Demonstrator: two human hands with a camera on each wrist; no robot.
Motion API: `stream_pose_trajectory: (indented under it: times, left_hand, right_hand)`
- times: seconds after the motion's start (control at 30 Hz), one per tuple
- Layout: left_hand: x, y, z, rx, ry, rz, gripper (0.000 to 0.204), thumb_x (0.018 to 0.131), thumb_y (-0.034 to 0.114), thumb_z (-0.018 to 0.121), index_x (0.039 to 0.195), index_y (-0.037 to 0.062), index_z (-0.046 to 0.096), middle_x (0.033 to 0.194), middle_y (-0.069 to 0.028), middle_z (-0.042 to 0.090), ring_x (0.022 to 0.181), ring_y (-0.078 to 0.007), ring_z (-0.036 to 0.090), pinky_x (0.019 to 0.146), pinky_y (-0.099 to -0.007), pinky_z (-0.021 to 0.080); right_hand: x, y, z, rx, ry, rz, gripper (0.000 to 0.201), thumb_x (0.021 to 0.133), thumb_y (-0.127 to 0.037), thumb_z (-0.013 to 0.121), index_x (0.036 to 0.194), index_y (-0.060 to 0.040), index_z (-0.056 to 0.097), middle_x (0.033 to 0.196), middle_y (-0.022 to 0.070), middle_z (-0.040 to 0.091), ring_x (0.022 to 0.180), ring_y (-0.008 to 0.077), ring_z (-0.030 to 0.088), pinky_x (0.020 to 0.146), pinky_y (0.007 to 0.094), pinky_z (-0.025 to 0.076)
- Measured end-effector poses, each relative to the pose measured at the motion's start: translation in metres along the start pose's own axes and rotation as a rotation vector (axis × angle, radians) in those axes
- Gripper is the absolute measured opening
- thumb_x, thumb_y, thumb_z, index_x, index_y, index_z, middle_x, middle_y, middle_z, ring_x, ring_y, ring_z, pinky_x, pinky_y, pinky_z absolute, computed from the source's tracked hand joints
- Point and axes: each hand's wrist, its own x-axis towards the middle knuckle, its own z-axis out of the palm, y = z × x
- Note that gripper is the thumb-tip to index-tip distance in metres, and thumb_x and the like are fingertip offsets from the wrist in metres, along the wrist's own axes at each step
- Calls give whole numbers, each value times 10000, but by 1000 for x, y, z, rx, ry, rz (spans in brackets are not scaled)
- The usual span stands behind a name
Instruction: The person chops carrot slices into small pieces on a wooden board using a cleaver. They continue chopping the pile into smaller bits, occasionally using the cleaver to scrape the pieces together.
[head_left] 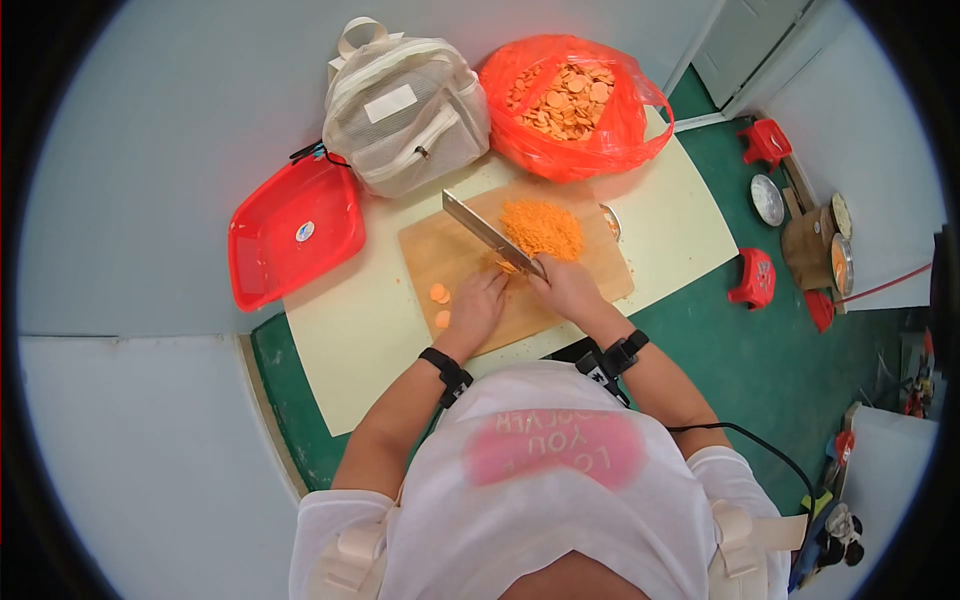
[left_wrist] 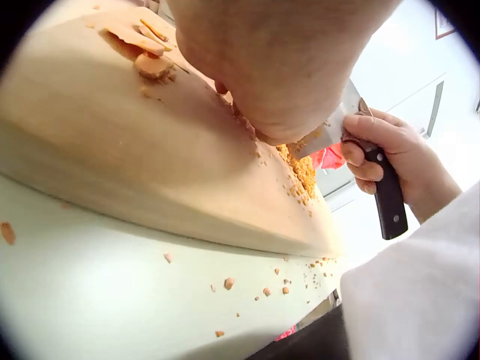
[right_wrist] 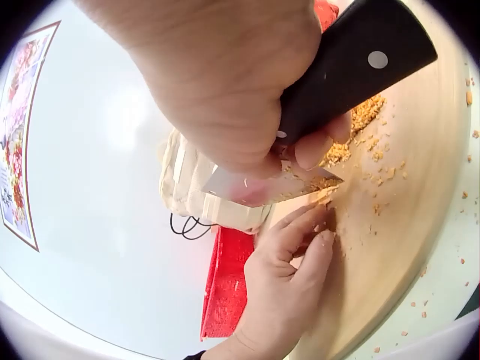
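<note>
Green floor (head_left: pixel 760 370), pale walls (head_left: pixel 150 120), cream table (head_left: pixel 370 340), red stools (head_left: pixel 755 277) beside it

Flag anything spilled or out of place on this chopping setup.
Small orange crumbs lie scattered on the table off the cutting board, near its edge. A backpack sits on the table right beside the food. Otherwise nothing stands out.

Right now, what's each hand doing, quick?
Left hand: fingers curled, pressing carrot bits on the board beside the blade.
Right hand: gripping the cleaver by its black handle.
</note>
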Motion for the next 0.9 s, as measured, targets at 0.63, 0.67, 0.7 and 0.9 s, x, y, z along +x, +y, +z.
stream_pose_trajectory:
  times: [0.63, 0.67, 0.7, 0.9]
  left_hand:
    - [69, -35, -13, 12, -347, 282, 189, 755, 99, 663, 933, 45, 636, 951, -106, 591, 932, -303, 552, 811, -400, 469]
    - [67, -33, -12, 13, -347, 281, 189, 755, 99, 663, 933, 45, 636, 951, -106, 591, 932, -303, 552, 811, -400, 469]
    - [62, -28, -10, 48, -303, 236, 160, 764, 105, 656, 910, 42, 636, 917, -113, 581, 909, -305, 552, 792, -403, 471]
    - [44, -8, 7, 116, -84, -14, 113, 780, 104, 641, 870, 36, 640, 840, -135, 567, 845, -319, 559, 749, -414, 471]
  right_hand:
    - [-17, 25, -7, 89, 155, 92, 229, 841, -250, 565, 891, -26, 567, 738, 223, 625, 715, 405, 616, 644, 489, 481]
    - [-16, 25, -6, 90, 154, 90, 229, 841, -250, 565, 891, -26, 567, 738, 223, 625, 715, 405, 616, 644, 489, 481]
    - [-15, 25, -5, 87, 146, 90, 226, 841, -248, 565, 889, -28, 568, 736, 223, 625, 716, 404, 617, 646, 488, 482]
    - [-8, 20, 1, 32, 88, 124, 217, 843, -238, 560, 889, -26, 575, 754, 218, 634, 729, 398, 623, 660, 489, 487]
